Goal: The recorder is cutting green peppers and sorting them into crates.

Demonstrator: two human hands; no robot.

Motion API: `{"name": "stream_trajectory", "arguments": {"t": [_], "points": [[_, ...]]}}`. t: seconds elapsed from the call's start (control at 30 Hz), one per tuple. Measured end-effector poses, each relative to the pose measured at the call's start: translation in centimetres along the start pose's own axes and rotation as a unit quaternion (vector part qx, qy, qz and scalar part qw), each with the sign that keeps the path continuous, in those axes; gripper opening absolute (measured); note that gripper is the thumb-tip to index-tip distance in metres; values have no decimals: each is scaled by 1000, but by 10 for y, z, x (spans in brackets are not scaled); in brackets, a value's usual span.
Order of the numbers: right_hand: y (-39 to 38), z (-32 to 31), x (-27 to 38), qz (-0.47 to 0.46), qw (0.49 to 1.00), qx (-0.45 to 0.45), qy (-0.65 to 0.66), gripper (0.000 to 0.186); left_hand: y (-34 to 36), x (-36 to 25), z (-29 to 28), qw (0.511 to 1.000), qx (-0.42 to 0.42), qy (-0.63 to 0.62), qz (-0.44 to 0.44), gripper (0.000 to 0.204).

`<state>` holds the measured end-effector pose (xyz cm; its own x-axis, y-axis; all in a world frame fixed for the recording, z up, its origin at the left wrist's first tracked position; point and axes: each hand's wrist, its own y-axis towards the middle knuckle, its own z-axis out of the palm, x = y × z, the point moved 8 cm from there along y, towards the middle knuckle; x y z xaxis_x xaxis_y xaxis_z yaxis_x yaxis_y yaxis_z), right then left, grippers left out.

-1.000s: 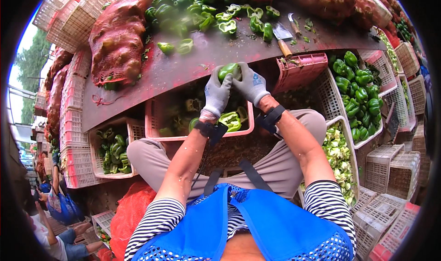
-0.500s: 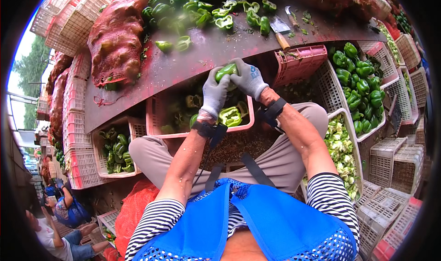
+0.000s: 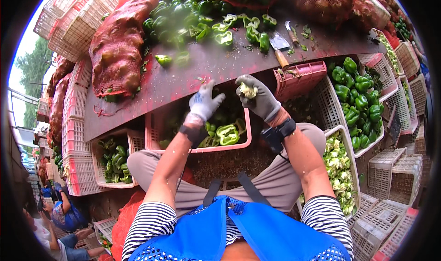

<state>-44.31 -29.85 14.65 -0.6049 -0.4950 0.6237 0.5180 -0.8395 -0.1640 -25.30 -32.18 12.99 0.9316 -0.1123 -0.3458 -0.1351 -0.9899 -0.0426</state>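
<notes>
My right hand (image 3: 259,98), in a grey glove, is closed on a pale pepper core (image 3: 248,91) with white seeds showing. Fingers spread and holding nothing, my gloved left hand (image 3: 205,103) hovers over the pink crate (image 3: 202,149) between my knees. Cut green pepper pieces (image 3: 227,134) lie inside that crate, partly hidden by my left arm. Past my hands, the dark tabletop (image 3: 161,88) carries a heap of green peppers (image 3: 172,15), some of them cut open.
A cleaver (image 3: 279,47) and a small curved knife (image 3: 291,31) lie at the table's right. A crate of pepper cores (image 3: 339,173) and one of whole green peppers (image 3: 360,100) stand to my right. Red mesh sacks (image 3: 118,49) rest on the table. Two people sit at lower left.
The green pepper both hands held has left them. My hands have moved apart, the left emptied and opened, the right now gripping a pepper core.
</notes>
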Motion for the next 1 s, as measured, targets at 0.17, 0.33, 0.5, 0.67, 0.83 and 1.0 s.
{"name": "stream_trajectory", "arguments": {"t": [0.17, 0.33, 0.5, 0.67, 0.83, 1.0], "points": [[6, 5, 20, -43, 993, -47, -104, 14, 158, -22, -24, 993, -77, 27, 80, 56], [18, -21, 35, -46, 983, -94, -148, 11, 277, -26, -4, 997, -16, 52, 57, 60], [36, -23, 35, -37, 970, -113, -213, 11, 303, 1, 29, 994, -57, 75, 59, 49], [41, -49, 24, -69, 956, -195, -210, 19, 273, 15, 32, 994, -67, -15, 88, 27], [51, -94, 3, -84, 933, -294, -191, 21, 150, -16, 22, 955, -195, -64, 216, 22], [55, -85, -26, -56, 868, -360, -338, 60, 27, -59, 4, 945, -210, 61, 242, 12]]}}
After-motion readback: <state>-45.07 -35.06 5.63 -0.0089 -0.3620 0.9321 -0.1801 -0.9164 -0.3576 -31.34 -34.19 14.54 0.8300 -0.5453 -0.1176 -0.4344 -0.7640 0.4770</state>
